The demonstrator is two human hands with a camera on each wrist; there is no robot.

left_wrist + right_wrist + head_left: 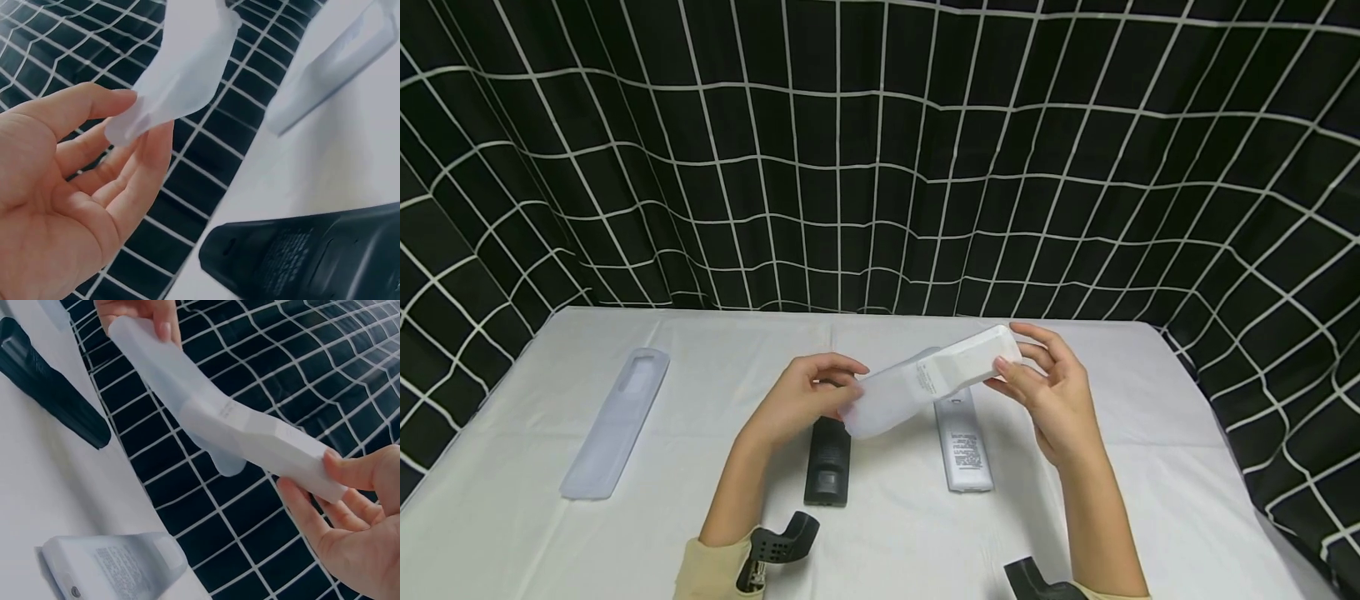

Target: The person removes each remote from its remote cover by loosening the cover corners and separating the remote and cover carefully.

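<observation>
Raised over the table, a white remote control (981, 357) has one end inside a translucent soft sleeve (880, 406). My left hand (801, 392) pinches the sleeve's far end between thumb and fingers, as the left wrist view also shows. At the other end, the bare part of the remote is gripped by my right hand (1054, 392), thumb on one side and fingers on the other. In the right wrist view, a loose flap of the sleeve (228, 464) hangs below the remote.
A black remote (828, 471) lies under my left hand. A silver-grey remote (966, 450) with printed text lies below the held one. Another translucent sleeve (617, 425) rests at the left on the white-covered table (715, 333). A black gridded curtain (880, 167) hangs behind.
</observation>
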